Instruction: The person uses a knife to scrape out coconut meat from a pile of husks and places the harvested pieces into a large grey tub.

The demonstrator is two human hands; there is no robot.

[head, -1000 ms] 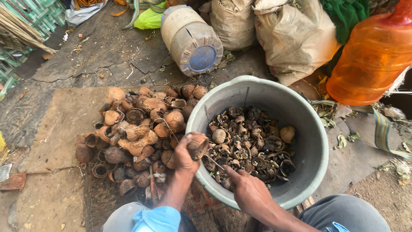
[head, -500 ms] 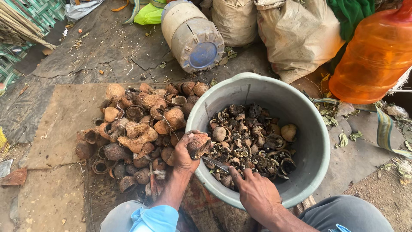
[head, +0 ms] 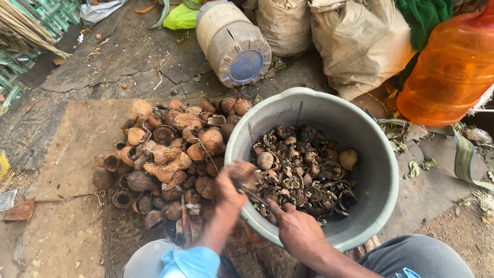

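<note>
A: Left hand (head: pixel 234 185) grips a small husk piece (head: pixel 243 171) at the grey bucket's (head: pixel 381 206) near rim; the right hand (head: pixel 298 231) pinches a thin blade (head: pixel 252 194) against it.

B: Best to steady it, I'd say, prying away from fingers, beside the coconut shell pile (head: pixel 170 159) on the ground.

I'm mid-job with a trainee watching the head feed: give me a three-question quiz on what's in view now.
1. True or false: the grey bucket stands empty.
2. The pile of brown husks lies on which side of the bucket in the picture? A) left B) right C) inside it
3. What does the left hand hold at the bucket's near rim?

Key:
1. False; it holds dark shell pieces.
2. A.
3. A small round brownish piece; motion blur hides what kind. The right hand reaches into the bucket beside it, and its grip cannot be told.
</note>
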